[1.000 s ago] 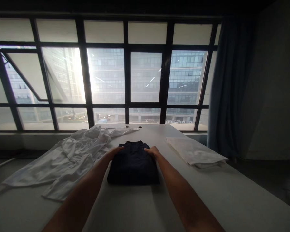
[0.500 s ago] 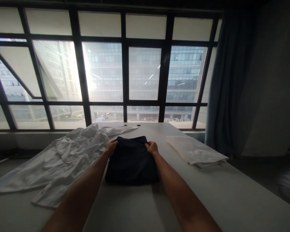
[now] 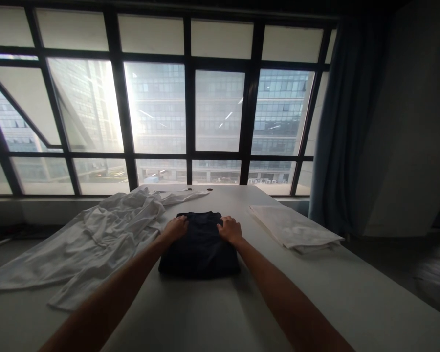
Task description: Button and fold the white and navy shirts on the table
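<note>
A folded dark navy garment (image 3: 201, 254) lies flat on the white table (image 3: 190, 313) in front of me. At its far left corner, my left hand (image 3: 176, 228) rests on the cloth with fingers extended inward. My right hand (image 3: 230, 229) sits the same way on the far right corner, its fingers slightly bent over the fabric. Both hands touch the garment from above and neither appears to pinch it. The undersides of the fingers are hidden.
A rumpled white garment (image 3: 106, 234) spreads over the table's left side. On the right lies a folded white cloth (image 3: 297, 230). Behind the table are large windows (image 3: 220, 112) and a blue-grey curtain (image 3: 333, 146). Two dark round holes sit near the far edge.
Both hands have let go of the garment's far edge and moved inward onto its top. The far edge has dropped slightly and lies nearer me.
</note>
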`<state>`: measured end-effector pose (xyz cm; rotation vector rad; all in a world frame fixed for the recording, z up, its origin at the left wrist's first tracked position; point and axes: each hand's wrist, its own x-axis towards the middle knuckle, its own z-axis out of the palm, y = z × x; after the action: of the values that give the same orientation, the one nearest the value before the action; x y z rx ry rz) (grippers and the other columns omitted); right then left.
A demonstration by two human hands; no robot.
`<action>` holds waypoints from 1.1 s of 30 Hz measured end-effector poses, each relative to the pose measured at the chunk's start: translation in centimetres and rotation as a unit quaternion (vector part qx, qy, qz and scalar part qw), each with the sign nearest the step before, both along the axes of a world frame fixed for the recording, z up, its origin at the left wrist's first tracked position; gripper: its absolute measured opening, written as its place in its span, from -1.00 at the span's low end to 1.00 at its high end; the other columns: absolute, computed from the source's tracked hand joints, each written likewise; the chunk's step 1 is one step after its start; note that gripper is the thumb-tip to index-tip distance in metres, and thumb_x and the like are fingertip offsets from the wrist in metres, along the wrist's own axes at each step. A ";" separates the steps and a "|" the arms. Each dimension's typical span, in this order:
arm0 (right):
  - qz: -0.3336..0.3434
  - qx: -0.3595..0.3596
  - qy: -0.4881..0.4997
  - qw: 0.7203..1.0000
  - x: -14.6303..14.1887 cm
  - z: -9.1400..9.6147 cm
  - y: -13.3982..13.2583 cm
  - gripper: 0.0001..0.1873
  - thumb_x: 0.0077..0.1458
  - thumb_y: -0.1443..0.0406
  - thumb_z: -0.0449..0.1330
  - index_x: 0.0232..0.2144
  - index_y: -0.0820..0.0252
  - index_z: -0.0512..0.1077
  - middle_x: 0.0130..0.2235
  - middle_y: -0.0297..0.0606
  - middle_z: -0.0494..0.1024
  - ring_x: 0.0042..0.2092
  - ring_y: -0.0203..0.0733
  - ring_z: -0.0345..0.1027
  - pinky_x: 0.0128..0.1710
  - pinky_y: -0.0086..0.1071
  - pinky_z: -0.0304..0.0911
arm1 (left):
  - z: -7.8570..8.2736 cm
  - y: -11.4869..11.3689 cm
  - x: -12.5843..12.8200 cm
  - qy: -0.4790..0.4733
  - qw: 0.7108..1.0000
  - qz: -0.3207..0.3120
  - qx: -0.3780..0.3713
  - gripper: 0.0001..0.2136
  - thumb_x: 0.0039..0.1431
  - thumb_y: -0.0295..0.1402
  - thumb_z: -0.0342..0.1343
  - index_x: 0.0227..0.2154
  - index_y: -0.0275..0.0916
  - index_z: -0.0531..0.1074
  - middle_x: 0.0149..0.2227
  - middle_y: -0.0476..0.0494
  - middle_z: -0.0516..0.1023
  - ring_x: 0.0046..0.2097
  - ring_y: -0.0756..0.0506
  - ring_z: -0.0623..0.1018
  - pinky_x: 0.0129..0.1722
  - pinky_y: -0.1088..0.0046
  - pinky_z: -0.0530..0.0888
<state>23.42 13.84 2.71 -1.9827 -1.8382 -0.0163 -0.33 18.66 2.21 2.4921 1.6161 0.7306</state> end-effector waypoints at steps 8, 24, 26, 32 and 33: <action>0.188 -0.133 -0.070 0.971 -1.2 -1.8 -9.3 -0.27 0.30 -0.09 -0.20 0.36 0.14 0.06 0.41 -0.21 -0.08 0.42 -0.02 -0.33 0.35 0.00 -0.38 | -3.9 -13.5 -1.4 0.161 0.983 -0.092 -0.007 -0.40 0.36 0.03 -0.26 0.32 -0.20 0.16 0.38 -0.21 0.06 0.39 -0.24 0.04 0.32 0.08 0.03; 0.153 -0.044 -0.097 0.982 -3.5 0.0 -16.5 -0.40 0.34 -0.01 -0.18 0.08 0.18 0.46 0.11 -0.03 0.47 0.15 0.02 0.27 0.17 -0.14 0.06 | -1.9 -15.4 -5.0 0.211 0.973 -0.051 0.074 -0.52 0.29 -0.39 -0.12 0.26 -0.19 0.27 0.37 -0.26 0.09 0.39 -0.28 0.04 0.31 -0.13 -0.14; 0.176 -0.007 -0.091 0.980 -2.0 -0.6 -15.3 -0.47 0.34 0.06 -0.11 0.16 0.14 0.39 0.23 -0.10 0.36 0.26 -0.01 0.14 0.24 -0.16 -0.05 | -1.7 -16.8 -3.7 0.170 0.981 -0.046 0.081 -0.55 0.33 -0.33 -0.12 0.25 -0.16 0.29 0.35 -0.23 0.15 0.37 -0.27 0.10 0.32 -0.09 -0.10; 0.177 -0.129 -0.083 0.972 2.4 -3.2 -12.4 -0.34 0.31 -0.03 -0.13 0.36 0.05 0.07 0.41 -0.26 -0.04 0.42 -0.04 -0.29 0.35 -0.05 -0.34 | -2.8 -21.4 0.9 0.139 0.974 -0.177 -0.024 -0.47 0.36 0.01 -0.20 0.34 0.03 0.09 0.41 -0.10 -0.04 0.41 -0.31 -0.08 0.28 -0.23 -0.11; 0.173 -0.144 -0.081 0.971 2.7 -3.1 -12.3 -0.31 0.30 -0.07 -0.13 0.36 0.06 0.05 0.41 -0.26 -0.07 0.42 -0.03 -0.30 0.35 -0.06 -0.31 | -3.0 -21.6 1.1 0.147 0.970 -0.187 -0.043 -0.47 0.37 0.01 -0.22 0.34 0.06 0.06 0.42 -0.10 -0.07 0.42 -0.33 -0.12 0.26 -0.27 -0.14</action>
<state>26.08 1.56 -0.42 -1.8565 -2.3876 0.2116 0.73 -2.94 -0.74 2.8206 1.1519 0.2482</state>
